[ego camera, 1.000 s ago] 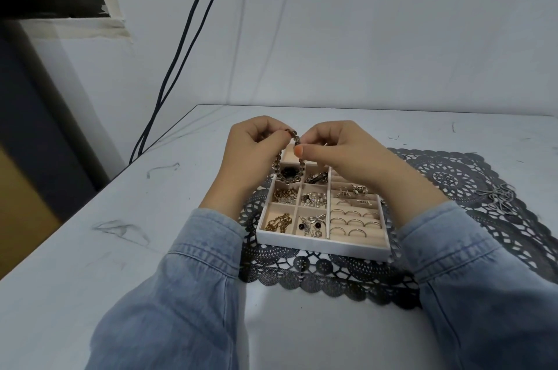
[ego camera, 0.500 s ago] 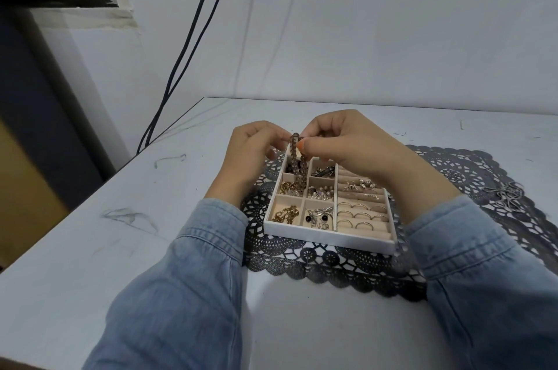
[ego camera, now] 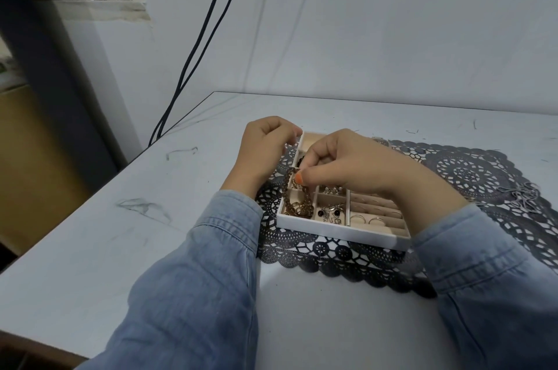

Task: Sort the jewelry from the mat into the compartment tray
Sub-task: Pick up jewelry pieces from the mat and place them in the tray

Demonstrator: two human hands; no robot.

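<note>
From the head camera, we see a brown-gold linked chain bracelet [ego camera: 288, 188] hanging from the right hand [ego camera: 347, 164] into the white compartment tray with beige lining [ego camera: 332, 232].
We find the right thumb and forefinger pinching the chain's top, its lower loop lying in the tray's near-left compartment. The left hand [ego camera: 262, 143] hovers at the tray's far-left corner, fingers curled; we cannot tell whether it holds anything. The tray sits on a black lace mat [ego camera: 468, 170] on the pale grey table [ego camera: 151, 249].

Left hand [ego camera: 265, 148], right hand [ego camera: 350, 164] block tray [ego camera: 332, 230] left; near table [ego camera: 326, 324] free.
</note>
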